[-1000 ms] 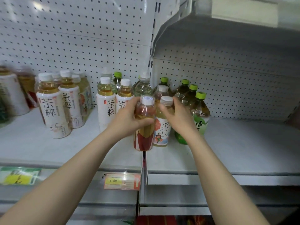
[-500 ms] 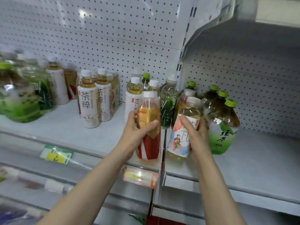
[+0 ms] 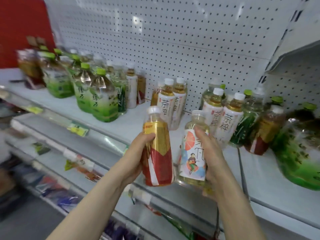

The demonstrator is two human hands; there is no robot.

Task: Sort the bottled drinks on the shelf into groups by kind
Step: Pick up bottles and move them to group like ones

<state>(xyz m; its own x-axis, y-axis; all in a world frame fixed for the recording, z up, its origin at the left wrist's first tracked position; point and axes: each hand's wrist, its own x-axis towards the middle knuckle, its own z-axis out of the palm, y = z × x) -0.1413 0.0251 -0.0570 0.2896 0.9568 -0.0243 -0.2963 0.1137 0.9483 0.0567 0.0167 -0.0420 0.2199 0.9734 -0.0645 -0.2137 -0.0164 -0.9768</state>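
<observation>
My left hand (image 3: 138, 156) grips a red-and-gold labelled tea bottle (image 3: 158, 153) with a white cap, held upright in front of the shelf edge. My right hand (image 3: 210, 160) holds a pale tea bottle with an orange-slice picture label (image 3: 191, 153) right beside it. On the white shelf (image 3: 131, 125) behind stand white-labelled tea bottles (image 3: 170, 104) in two small groups, the second (image 3: 223, 115) further right. Big green-capped green tea bottles (image 3: 102, 96) cluster at the left. Another red-and-gold bottle (image 3: 263, 134) stands at the right.
A large green tea bottle (image 3: 301, 153) sits at the far right, blurred. White pegboard (image 3: 173, 40) backs the shelf. Price tags (image 3: 78, 129) hang on the shelf's front rail. Lower shelves with blurred goods run below left. A red panel (image 3: 22, 28) fills the top left.
Both hands have lifted their bottles off the shelf and carried them leftward, out in front of the shelf edge. The view has swung left, bringing the green tea cluster into sight.
</observation>
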